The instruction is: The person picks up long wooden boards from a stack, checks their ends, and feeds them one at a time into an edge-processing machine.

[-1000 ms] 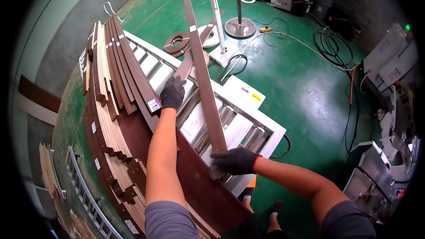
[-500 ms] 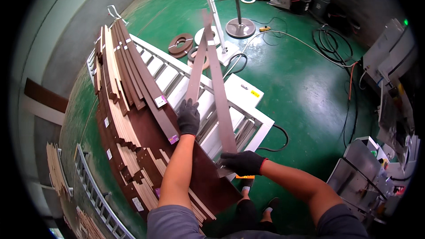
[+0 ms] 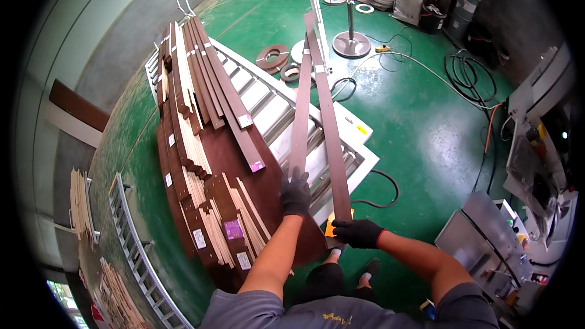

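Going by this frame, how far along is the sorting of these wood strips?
Done: a big pile of brown strips lies stacked on the roller table. In hand: the left hand grips one long strip, the right hand another strip, both lifted. Left: neither strip is set down yet.

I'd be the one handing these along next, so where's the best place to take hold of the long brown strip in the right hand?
Probably at the near end of the long brown strip, where the right hand grips it, coming from the right. The left hand holds the neighbouring strip on the other side. It is long and thin, so a second hold farther up may steady it.
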A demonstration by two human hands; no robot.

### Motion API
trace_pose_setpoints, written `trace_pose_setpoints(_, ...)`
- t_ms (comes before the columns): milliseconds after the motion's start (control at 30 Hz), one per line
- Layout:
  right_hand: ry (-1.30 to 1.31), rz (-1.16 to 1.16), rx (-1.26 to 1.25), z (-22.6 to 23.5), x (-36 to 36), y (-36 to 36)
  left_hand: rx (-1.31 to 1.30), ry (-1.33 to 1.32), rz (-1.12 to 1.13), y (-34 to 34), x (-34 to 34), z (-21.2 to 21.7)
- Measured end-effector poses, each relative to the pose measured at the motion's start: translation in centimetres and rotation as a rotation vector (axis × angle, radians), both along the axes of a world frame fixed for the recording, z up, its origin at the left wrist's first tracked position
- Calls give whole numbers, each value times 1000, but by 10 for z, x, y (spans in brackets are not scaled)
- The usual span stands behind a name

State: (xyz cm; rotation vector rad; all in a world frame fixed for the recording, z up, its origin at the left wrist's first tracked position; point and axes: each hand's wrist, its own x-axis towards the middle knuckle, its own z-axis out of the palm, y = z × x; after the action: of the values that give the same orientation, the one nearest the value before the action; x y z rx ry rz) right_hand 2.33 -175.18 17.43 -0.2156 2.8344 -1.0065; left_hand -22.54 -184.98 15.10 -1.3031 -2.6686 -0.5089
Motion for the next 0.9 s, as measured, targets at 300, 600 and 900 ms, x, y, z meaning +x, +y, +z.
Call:
trace_pose_setpoints(300, -29, 46, -25, 15, 52, -13, 43, -33, 77, -90, 121, 57)
trace_pose_setpoints(600, -84, 75, 10, -6, 95, -29, 29, -83, 78, -221, 228, 51)
trace_pose_setpoints(900, -54, 127, 91, -36, 131, -46, -185, -638, 463, -273, 290, 33)
